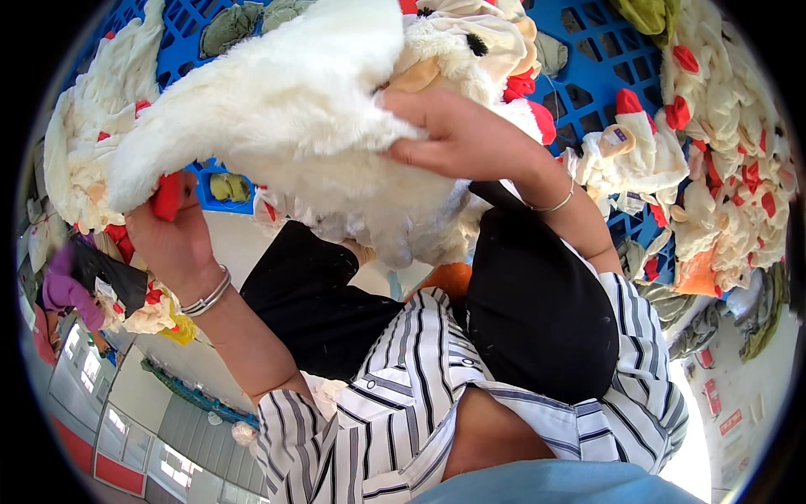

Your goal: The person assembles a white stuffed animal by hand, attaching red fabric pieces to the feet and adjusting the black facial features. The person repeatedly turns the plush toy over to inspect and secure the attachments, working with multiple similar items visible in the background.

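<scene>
A large piece of white plush toy skin [277,109] stretches between my two hands, limp and unstuffed. My left hand [175,239] is closed on its lower left end, at a red tip [166,196]; the fingers are partly hidden behind the fur. My right hand [453,134] pinches the right side of the plush, its fingertips sunk in the pile. Beneath and behind it, more white plush [420,214] hangs over my lap. Just beyond my right hand lies another plush piece with a black tuft [477,44].
Blue plastic crates [600,63] stand ahead, piled with white and red plush skins [730,160]. Another white plush heap [96,126] lies at the left. Grey-green bundles [231,27] sit in the crate at the top. A person in purple [71,286] is at far left.
</scene>
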A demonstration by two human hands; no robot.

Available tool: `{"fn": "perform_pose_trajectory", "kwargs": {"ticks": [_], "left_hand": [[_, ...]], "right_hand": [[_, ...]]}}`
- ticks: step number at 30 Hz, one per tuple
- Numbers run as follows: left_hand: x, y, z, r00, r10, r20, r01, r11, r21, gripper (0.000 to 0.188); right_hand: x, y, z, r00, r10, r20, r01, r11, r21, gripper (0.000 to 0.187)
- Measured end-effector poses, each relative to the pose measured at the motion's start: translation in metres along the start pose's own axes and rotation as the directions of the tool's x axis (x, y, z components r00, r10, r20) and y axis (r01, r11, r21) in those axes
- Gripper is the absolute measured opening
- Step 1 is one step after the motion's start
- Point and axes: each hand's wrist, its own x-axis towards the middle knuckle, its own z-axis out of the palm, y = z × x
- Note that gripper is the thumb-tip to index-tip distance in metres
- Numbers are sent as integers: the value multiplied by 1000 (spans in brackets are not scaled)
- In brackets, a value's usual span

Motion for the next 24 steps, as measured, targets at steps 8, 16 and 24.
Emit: {"fn": "perform_pose_trajectory", "kwargs": {"ticks": [8,16,24], "left_hand": [[4,13,-9,994,103,-25,-105,988,-110,32],[-56,-15,67,670,-330,665,-49,874,483,85],[-68,-21,86,707,-457,539,-59,722,690,72]], "right_hand": [[-1,-1,-13,959,235,-156,-190,948,257,26],[2,-30,2,929,325,-175,-150,766,625,33],[0,-31,1,883,371,-288,-38,668,743,36]]}}
